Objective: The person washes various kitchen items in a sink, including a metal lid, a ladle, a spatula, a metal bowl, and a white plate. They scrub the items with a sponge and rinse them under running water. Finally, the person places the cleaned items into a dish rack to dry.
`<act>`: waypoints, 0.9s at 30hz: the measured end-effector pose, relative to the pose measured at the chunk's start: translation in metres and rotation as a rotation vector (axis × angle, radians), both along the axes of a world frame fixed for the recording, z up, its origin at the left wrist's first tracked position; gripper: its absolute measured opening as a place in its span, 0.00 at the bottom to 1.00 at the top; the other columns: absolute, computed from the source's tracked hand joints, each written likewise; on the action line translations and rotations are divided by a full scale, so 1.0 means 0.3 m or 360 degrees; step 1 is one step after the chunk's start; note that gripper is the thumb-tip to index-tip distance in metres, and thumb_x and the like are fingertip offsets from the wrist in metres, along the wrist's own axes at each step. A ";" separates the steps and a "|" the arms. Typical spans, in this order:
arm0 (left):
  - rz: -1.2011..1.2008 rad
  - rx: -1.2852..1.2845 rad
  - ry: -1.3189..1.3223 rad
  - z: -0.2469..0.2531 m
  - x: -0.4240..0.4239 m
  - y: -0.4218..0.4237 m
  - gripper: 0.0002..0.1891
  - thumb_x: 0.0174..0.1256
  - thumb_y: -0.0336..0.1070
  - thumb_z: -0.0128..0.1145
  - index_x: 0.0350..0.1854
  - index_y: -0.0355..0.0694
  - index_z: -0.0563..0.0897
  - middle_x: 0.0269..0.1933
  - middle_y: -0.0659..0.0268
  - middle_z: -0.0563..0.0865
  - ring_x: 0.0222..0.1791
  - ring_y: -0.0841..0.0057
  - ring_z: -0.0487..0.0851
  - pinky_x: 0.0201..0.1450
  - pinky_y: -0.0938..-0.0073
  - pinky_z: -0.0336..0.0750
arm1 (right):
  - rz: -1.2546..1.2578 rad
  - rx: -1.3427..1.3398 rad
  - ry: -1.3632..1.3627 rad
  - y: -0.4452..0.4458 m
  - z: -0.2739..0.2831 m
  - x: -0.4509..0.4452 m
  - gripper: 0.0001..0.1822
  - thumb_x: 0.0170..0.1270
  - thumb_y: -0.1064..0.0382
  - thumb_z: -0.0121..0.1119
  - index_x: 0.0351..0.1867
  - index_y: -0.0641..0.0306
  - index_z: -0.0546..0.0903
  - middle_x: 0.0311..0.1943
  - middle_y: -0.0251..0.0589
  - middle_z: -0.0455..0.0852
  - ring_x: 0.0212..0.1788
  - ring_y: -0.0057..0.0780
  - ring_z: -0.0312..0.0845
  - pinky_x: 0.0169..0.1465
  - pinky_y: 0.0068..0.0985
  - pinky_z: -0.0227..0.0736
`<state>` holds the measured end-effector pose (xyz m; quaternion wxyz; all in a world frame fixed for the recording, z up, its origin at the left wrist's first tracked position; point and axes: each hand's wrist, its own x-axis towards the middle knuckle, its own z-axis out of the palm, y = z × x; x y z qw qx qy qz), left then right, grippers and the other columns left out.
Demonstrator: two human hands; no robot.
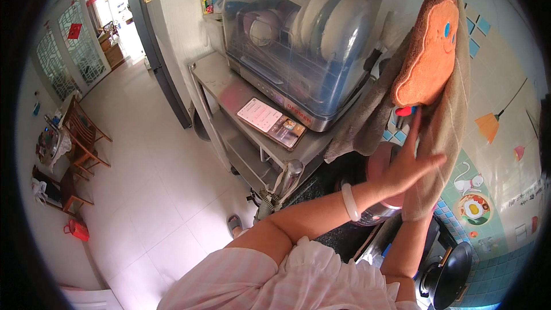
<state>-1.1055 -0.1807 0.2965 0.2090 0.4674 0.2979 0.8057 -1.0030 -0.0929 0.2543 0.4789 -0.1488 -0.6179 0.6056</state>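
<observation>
My left hand (407, 168), with a white bangle (351, 202) on the wrist, lies against a hanging beige towel (452, 107). Its fingers are spread and slightly blurred. My right forearm (413, 239) rises from below and goes up behind the lower end of the same towel. The cloth covers my right hand, so its fingers are hidden. Above, an orange plush hand towel (430, 47) with a stitched face hangs in front of the beige one. A brown-grey towel (370, 120) hangs just left of them. Under my left forearm stands a dark red rice cooker (383, 155), partly covered.
A dish-drying cabinet (297, 43) with a clear cover holds plates. Before it, a lit smartphone (272, 122) lies on a metal shelf rack (215, 75). A steel cylinder (292, 174) stands at the rack's near corner. A black wok (452, 275) is at lower right, near the tiled wall (486, 275).
</observation>
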 end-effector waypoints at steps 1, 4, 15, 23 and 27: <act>-0.0201 -0.0060 -0.0184 0.024 -0.023 -0.012 0.52 0.67 0.50 0.61 0.78 0.39 0.35 0.78 0.52 0.51 0.78 0.63 0.52 0.76 0.65 0.50 | -0.0034 0.0027 0.0017 -0.020 -0.007 0.034 0.31 0.73 0.61 0.49 0.75 0.59 0.55 0.70 0.48 0.66 0.70 0.39 0.65 0.70 0.35 0.63; -0.1068 -0.0140 -0.0705 0.070 -0.032 -0.015 0.42 0.66 0.47 0.63 0.75 0.38 0.54 0.67 0.59 0.73 0.66 0.66 0.72 0.70 0.63 0.64 | -0.0094 0.0074 0.0053 -0.122 -0.057 0.128 0.31 0.74 0.60 0.48 0.75 0.59 0.56 0.69 0.48 0.66 0.69 0.39 0.65 0.70 0.35 0.63; -0.0059 -0.0248 0.0179 0.034 -0.084 0.069 0.17 0.72 0.39 0.53 0.56 0.33 0.77 0.49 0.65 0.83 0.47 0.82 0.78 0.49 0.78 0.74 | 0.0010 -0.0004 0.0024 -0.123 -0.063 -0.116 0.30 0.74 0.58 0.48 0.74 0.60 0.57 0.69 0.47 0.67 0.69 0.39 0.65 0.69 0.34 0.63; -0.1427 0.0357 -0.1133 0.012 0.004 -0.049 0.48 0.70 0.74 0.29 0.77 0.35 0.52 0.75 0.56 0.61 0.75 0.66 0.59 0.77 0.67 0.50 | -0.0021 0.0026 0.0028 -0.128 -0.056 0.015 0.29 0.75 0.57 0.47 0.74 0.61 0.59 0.68 0.47 0.68 0.68 0.38 0.66 0.68 0.33 0.63; -0.1294 0.0310 -0.1221 -0.050 0.049 -0.026 0.43 0.71 0.70 0.40 0.74 0.35 0.61 0.71 0.59 0.68 0.70 0.73 0.66 0.73 0.71 0.58 | -0.0005 0.0014 0.0017 -0.122 -0.047 -0.027 0.29 0.75 0.56 0.47 0.73 0.61 0.59 0.68 0.46 0.68 0.68 0.38 0.66 0.68 0.33 0.64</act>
